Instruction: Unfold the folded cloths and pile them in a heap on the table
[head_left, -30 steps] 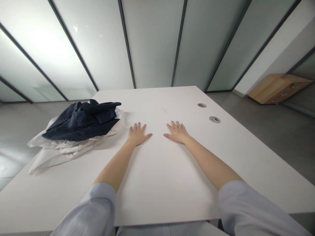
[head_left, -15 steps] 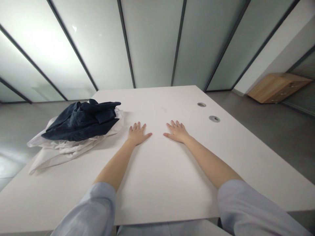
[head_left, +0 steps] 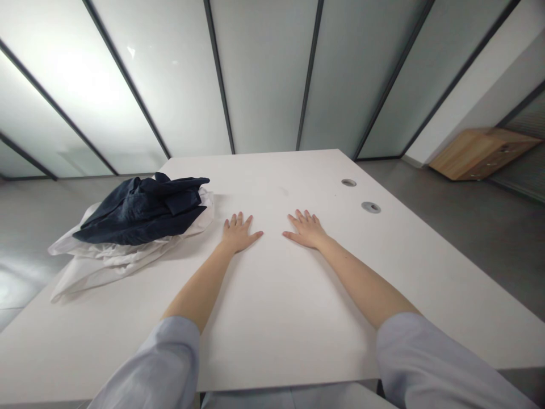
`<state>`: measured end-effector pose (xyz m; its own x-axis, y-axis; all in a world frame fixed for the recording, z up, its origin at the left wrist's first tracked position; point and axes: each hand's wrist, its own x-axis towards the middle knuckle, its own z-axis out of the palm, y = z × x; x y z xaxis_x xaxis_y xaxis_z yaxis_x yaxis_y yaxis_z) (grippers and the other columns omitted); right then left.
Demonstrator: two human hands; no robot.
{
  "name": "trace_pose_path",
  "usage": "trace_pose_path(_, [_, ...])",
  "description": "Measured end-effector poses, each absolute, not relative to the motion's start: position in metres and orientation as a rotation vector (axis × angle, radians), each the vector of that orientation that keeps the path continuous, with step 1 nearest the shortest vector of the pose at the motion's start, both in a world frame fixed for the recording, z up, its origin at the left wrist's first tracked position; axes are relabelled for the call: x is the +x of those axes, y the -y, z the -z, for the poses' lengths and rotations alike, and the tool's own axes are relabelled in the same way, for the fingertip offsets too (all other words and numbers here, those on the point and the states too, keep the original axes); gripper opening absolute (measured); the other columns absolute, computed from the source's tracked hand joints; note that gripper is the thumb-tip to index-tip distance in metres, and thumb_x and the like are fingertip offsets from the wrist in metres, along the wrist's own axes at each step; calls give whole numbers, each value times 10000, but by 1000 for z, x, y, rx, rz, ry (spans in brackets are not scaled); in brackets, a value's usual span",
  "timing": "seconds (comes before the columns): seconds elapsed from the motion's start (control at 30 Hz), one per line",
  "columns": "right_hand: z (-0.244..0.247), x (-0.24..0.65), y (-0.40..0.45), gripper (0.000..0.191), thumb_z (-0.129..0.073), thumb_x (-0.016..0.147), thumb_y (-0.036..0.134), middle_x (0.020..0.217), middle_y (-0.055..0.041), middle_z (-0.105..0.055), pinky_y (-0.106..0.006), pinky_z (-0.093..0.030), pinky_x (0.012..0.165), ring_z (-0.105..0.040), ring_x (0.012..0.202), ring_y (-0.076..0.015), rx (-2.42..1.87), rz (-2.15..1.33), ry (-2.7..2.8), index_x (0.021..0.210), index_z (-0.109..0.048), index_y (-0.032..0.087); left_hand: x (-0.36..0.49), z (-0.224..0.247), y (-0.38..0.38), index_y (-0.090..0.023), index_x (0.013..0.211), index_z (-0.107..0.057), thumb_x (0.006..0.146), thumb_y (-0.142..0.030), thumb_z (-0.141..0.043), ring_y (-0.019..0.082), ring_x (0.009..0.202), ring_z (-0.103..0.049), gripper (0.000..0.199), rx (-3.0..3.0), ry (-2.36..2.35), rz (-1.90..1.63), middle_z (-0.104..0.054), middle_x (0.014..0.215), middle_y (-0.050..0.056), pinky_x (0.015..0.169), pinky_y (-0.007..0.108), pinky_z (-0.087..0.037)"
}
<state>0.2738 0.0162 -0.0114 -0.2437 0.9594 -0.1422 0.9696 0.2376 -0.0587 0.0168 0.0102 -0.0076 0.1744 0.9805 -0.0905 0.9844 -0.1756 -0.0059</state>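
My left hand lies flat on the white table, fingers spread, palm down. A short way to its right, my right hand rests the same way, thumb pointing toward the left one. Neither holds anything. Left of my left hand, and apart from it, is a crumpled heap of cloth: a dark navy garment on top of white fabric. Part of the white fabric is hidden under the navy one, and its left end reaches the table's left edge.
Two round cable grommets, a farther one and a nearer one, are set in the tabletop at the right. Behind the table stands a frosted glass partition. A wooden cabinet stands on the floor at the far right.
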Motion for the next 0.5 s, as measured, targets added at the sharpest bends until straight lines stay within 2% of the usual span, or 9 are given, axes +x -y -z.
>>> trace_pose_path(0.5, [6,272,-13,905,-239,846,794,1622,-121,-144,-537,-104,1164,-92,1471,-380,1888,208,-2411,1550,-227,226,17,8,-10,-225,1540,-251,856,-781,-184,370,1470,-153,883,2374,-1980,107,-182,1608,153,1156,539,-167])
